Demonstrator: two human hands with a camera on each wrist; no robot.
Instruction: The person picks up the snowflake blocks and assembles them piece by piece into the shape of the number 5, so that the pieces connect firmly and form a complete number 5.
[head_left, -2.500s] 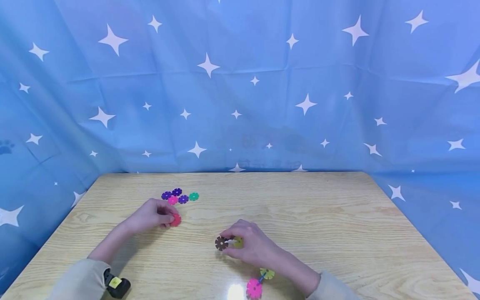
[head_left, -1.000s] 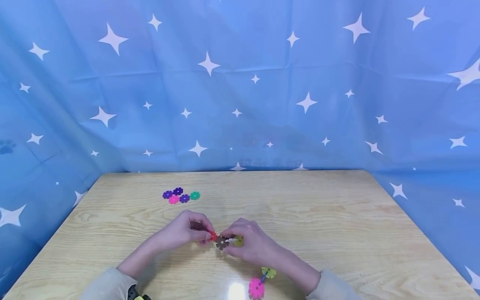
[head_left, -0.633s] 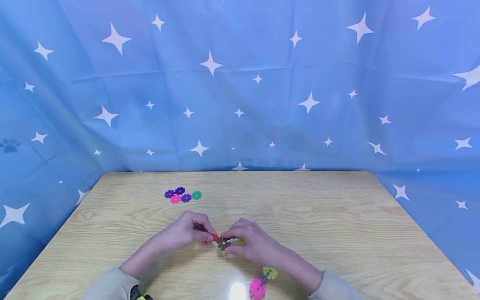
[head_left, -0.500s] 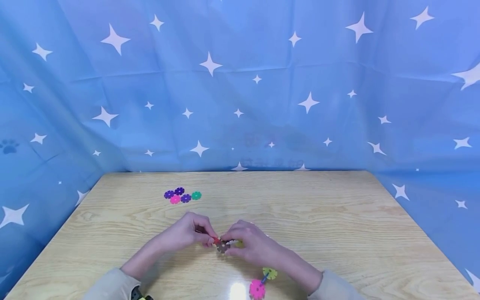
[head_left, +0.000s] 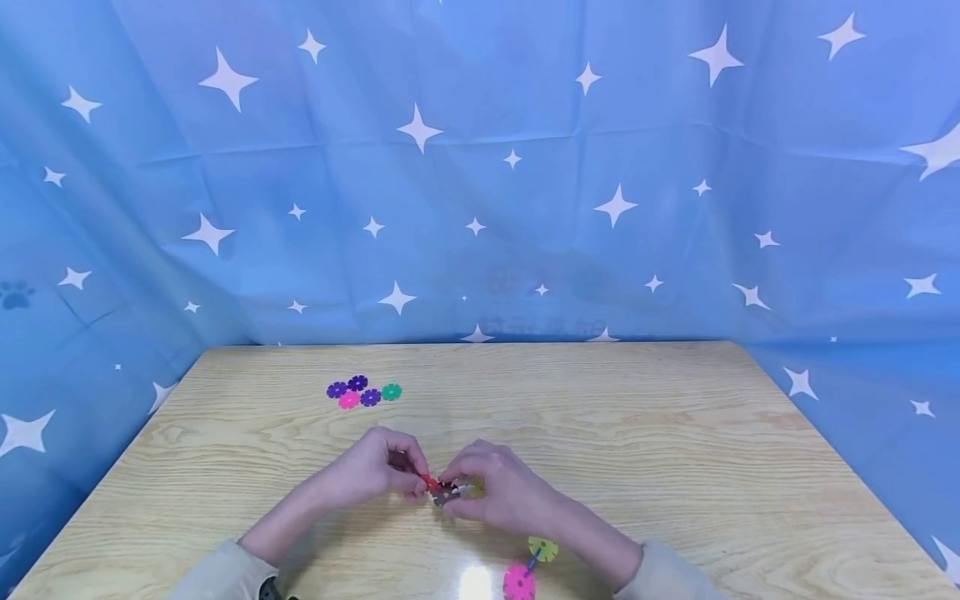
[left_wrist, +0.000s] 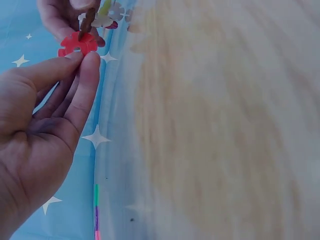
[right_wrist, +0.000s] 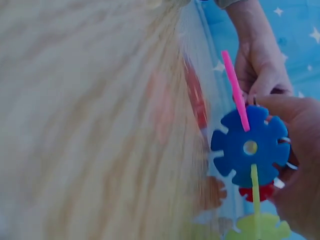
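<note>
My left hand point(head_left: 375, 467) pinches a red notched building disc point(left_wrist: 78, 45) between thumb and forefinger. Its edge meets a brown disc point(head_left: 446, 497) at the middle of the table, slot against slot in the left wrist view; how deep they sit I cannot tell. From the right, my right hand point(head_left: 510, 492) holds the brown disc's joined chain, which includes a white disc point(left_wrist: 100, 20) and a yellow-green one point(head_left: 477, 487). Fingers hide part of it. Beside my right forearm lies another chain: a pink disc point(head_left: 520, 582), a blue disc point(right_wrist: 250, 146) and a yellow-green disc point(head_left: 543, 548).
Several loose discs lie flat at the back left of the wooden table point(head_left: 637, 417): purple ones point(head_left: 371, 397), a pink one point(head_left: 349, 400) and a green one point(head_left: 392, 392). A blue star-patterned curtain point(head_left: 480, 183) hangs behind the table.
My left hand has carried the red disc from near the loose discs rightward to the brown disc. Since then the brown disc has tilted flatter. My right hand has stayed nearly in place.
</note>
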